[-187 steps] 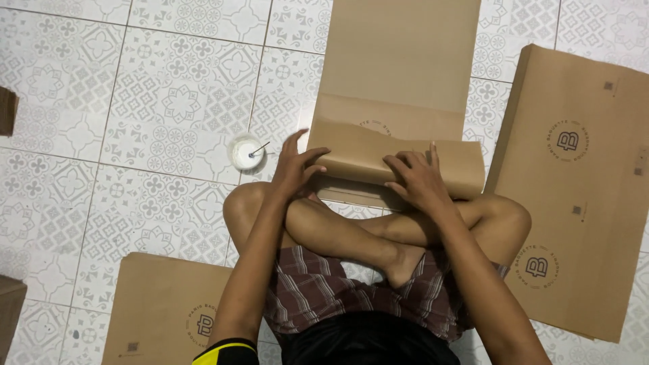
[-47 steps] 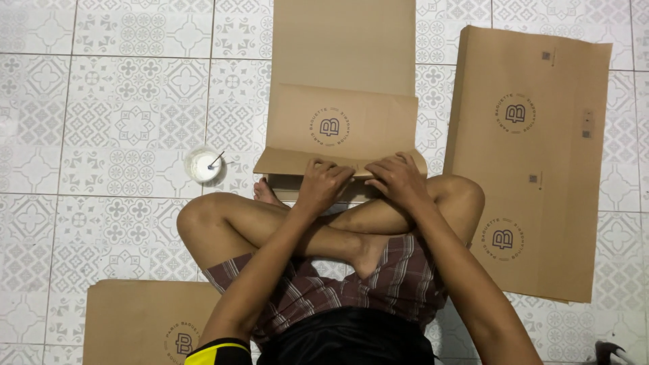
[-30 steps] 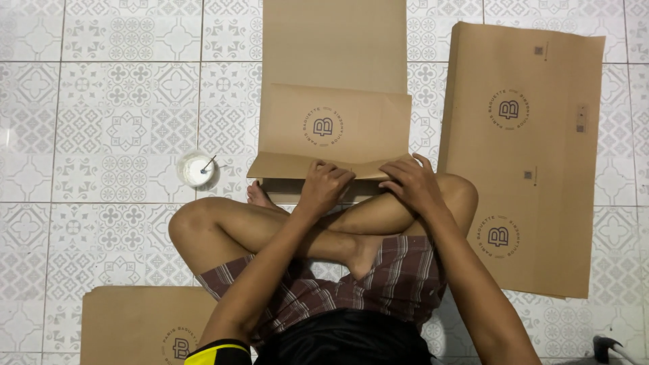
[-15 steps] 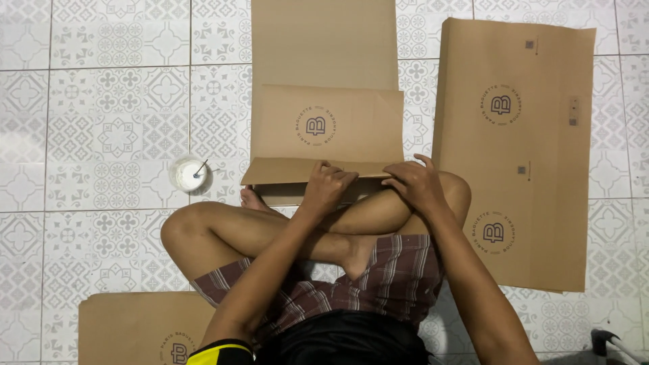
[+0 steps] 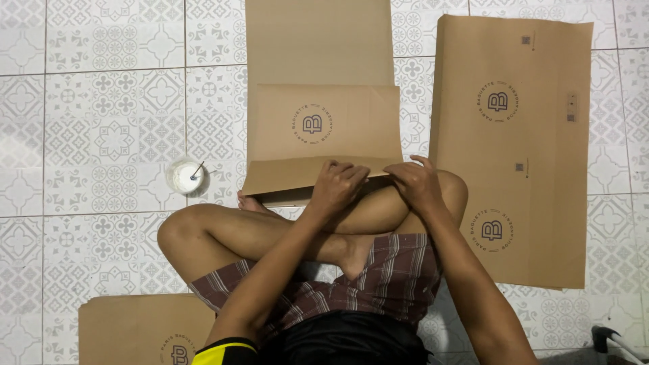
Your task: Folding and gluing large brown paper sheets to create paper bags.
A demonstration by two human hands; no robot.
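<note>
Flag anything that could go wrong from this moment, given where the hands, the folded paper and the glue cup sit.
1. Both the left hand and right hand press the near flap of the brown paper sheet; uneven pressure may skew the crease.
2. The open white cup with a stick in it stands on the tiled floor beside the person's knee, so a leg shift might tip it.

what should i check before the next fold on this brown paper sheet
1. Both hands on the near flap: ok, left hand and right hand press it.
2. Folded sheet flat on the tiled floor: ok.
3. Flap edge square with the sheet: cannot tell, hands cover it.
4. White cup with its stick apart from the paper: ok.
5. Stack of sheets within reach on the right: ok.
</note>
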